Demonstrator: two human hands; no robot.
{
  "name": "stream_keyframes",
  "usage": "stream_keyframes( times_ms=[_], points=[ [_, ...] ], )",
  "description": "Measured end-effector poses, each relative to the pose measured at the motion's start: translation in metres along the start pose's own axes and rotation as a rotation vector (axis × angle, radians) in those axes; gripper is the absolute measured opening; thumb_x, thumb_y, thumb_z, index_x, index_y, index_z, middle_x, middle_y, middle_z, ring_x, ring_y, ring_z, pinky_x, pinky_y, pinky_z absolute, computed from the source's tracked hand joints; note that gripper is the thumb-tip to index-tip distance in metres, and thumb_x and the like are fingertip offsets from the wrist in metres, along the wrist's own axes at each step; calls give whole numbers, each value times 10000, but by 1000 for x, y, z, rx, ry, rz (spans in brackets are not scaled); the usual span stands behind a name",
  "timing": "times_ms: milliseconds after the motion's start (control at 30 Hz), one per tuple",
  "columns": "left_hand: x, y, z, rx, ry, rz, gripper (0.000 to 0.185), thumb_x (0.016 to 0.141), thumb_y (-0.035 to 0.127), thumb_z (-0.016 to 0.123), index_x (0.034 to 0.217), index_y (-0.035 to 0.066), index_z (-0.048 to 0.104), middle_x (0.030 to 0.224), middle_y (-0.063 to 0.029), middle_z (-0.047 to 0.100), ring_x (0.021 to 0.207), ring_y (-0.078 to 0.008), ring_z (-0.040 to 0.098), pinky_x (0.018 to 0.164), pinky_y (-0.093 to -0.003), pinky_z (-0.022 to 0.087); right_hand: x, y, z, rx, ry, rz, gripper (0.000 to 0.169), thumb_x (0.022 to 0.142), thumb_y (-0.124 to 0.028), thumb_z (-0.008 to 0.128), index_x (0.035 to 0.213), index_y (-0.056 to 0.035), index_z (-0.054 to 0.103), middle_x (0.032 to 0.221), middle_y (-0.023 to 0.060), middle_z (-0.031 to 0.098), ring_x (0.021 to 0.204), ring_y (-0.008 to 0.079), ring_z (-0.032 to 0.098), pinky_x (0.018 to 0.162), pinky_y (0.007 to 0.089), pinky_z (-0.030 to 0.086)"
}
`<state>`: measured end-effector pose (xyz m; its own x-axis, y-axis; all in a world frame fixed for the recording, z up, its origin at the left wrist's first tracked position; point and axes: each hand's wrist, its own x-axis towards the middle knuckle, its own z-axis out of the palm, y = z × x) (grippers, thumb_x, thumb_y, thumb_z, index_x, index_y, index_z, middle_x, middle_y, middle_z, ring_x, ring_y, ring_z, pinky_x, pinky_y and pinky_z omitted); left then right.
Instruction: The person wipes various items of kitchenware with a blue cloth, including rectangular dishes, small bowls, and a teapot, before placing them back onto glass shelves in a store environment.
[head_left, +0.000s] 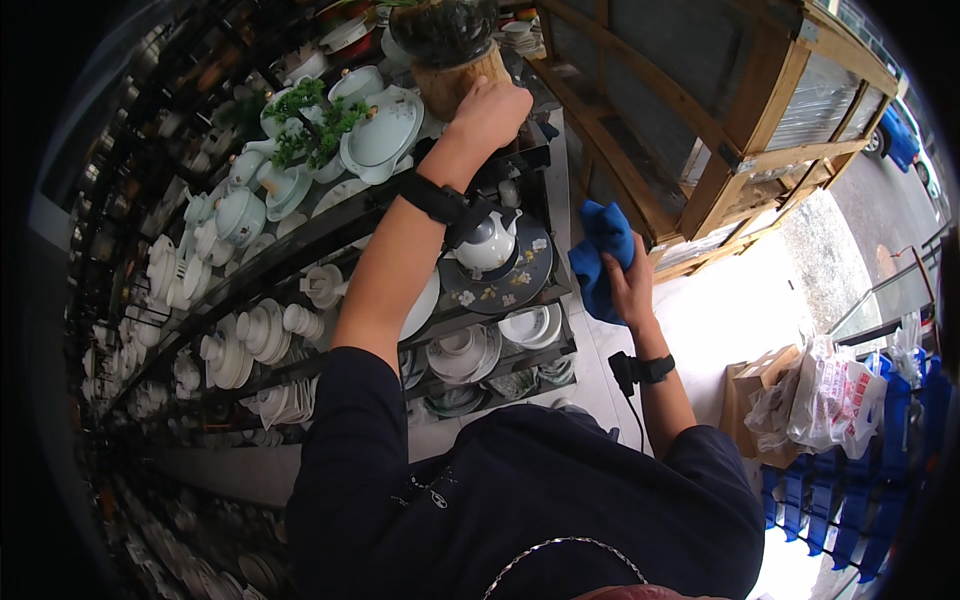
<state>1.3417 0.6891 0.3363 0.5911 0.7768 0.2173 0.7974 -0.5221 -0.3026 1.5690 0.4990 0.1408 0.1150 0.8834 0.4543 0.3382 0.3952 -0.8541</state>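
Observation:
My left hand (491, 112) is bent at the wrist against a cut wooden log stand (445, 88), its fingers mostly curled; whether it grips the stand is hidden. On that stand rests a dark, glossy round pot (442, 31). Closed around a blue cloth (602, 251), my right hand (628, 283) hangs over the floor to the right of the shelves. Left of the stand is a lidded white tureen (384, 133) beside a small artificial pine (307, 127). Below my left forearm, a white teapot (487, 244) stands on a dark plate with flowers (517, 281).
Shelves packed with white bowls (241, 216) and plates run to the left. A large wooden crate (750, 150) wrapped in plastic stands at the upper right. Cardboard boxes (765, 367), plastic bags (840, 394) and blue bins (847, 510) are at the lower right.

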Motion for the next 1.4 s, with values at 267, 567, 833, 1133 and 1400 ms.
stream_keyframes(
  times_ms=[267, 567, 833, 1133, 1400],
  points=[
    [1, -7, 0, -299, 328, 122, 403, 840, 10, 740, 1241, 48, 746, 1105, -185, 729, 1016, -387, 682, 932, -445, 539, -1, 2, 6, 29, 55, 4, 436, 995, -160, 690, 1381, -13, 552, 1158, 260, 719, 1114, 425, 704, 969, 440, 530],
    [-62, 23, -72, -1526, 443, 218, 333, 1025, 67, 682, 1358, 50, 679, 1269, -46, 724, 1072, -96, 664, 970, -271, 538, -6, -2, -7, 379, 320, -100, 567, 1104, -389, 565, 1512, -17, 439, 1395, 138, 598, 1252, 220, 588, 1116, 371, 443],
    [-163, 123, -15, -2165, 298, -46, 251, 919, -11, 784, 1139, 68, 695, 975, 36, 665, 876, -36, 633, 824, -193, 532, -47, -56, 45, 677, 16, -58, 908, 877, -419, 856, 1521, 38, 408, 1462, 136, 554, 1328, 232, 545, 1144, 399, 421],
    [-302, 141, 68, -1323, 463, -456, 100, 941, 31, 725, 1021, -20, 694, 841, -146, 648, 804, -308, 692, 696, -376, 540, -112, -68, 81, 533, -178, 402, 648, 879, -132, 864, 1411, -2, 517, 1276, 118, 675, 1148, 201, 663, 1024, 352, 526],
    [-356, 125, 95, -1036, 377, -527, 175, 958, 30, 677, 873, -15, 530, 790, -221, 580, 785, -465, 605, 643, -482, 462, -115, -66, 124, 191, -271, 275, 526, 885, -199, 853, 1303, -9, 596, 1087, 172, 755, 1022, 245, 734, 927, 376, 559]
  ],
)
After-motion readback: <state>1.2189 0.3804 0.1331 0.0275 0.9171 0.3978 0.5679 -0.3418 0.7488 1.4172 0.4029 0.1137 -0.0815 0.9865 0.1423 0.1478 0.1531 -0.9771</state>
